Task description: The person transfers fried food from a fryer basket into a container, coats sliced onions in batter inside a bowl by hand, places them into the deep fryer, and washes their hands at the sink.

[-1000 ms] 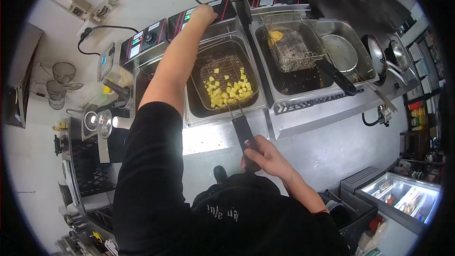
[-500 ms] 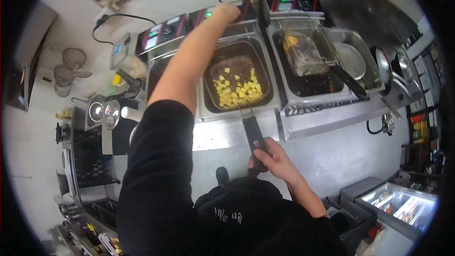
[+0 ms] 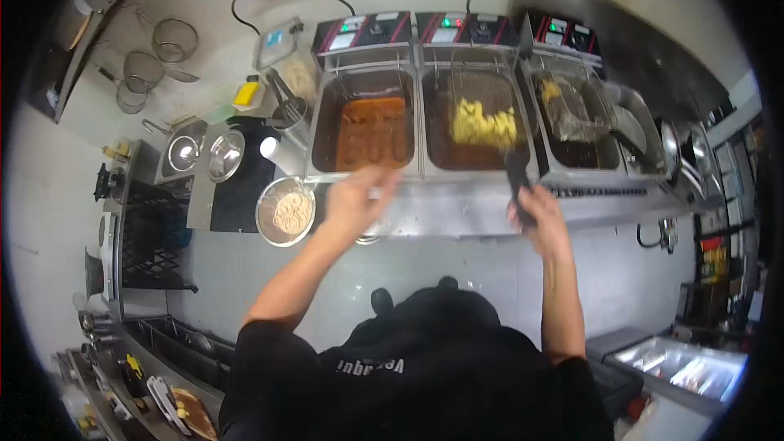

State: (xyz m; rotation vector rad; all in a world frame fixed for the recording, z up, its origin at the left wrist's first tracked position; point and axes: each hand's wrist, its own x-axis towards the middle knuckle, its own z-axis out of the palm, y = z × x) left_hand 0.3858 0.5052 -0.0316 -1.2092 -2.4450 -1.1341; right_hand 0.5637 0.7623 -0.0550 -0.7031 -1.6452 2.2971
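Note:
My right hand (image 3: pixel 542 216) is closed round the black handle (image 3: pixel 518 184) of a wire fryer basket (image 3: pixel 483 86). Yellow cubes (image 3: pixel 483 124) lie heaped in that basket, over the middle fryer vat (image 3: pixel 527 143); they look blurred. My left hand (image 3: pixel 359 200) is in the air at the front edge of the left vat (image 3: pixel 320 135), which holds reddish-brown oil. Motion smears its fingers, and whether they hold anything is unclear. A metal bowl (image 3: pixel 286 211) with pale rings stands to the left of my left hand.
A white bottle (image 3: pixel 280 155), a metal container with utensils (image 3: pixel 291 121) and another metal bowl (image 3: pixel 226 155) stand left of the fryers. At the right, a third vat holds a wire basket (image 3: pixel 572 110). Strainers (image 3: pixel 175 40) hang on the left wall.
My left hand has left the middle fryer's control panel and come down to the front left. The basket with the cubes has risen in my right hand. The view has turned left.

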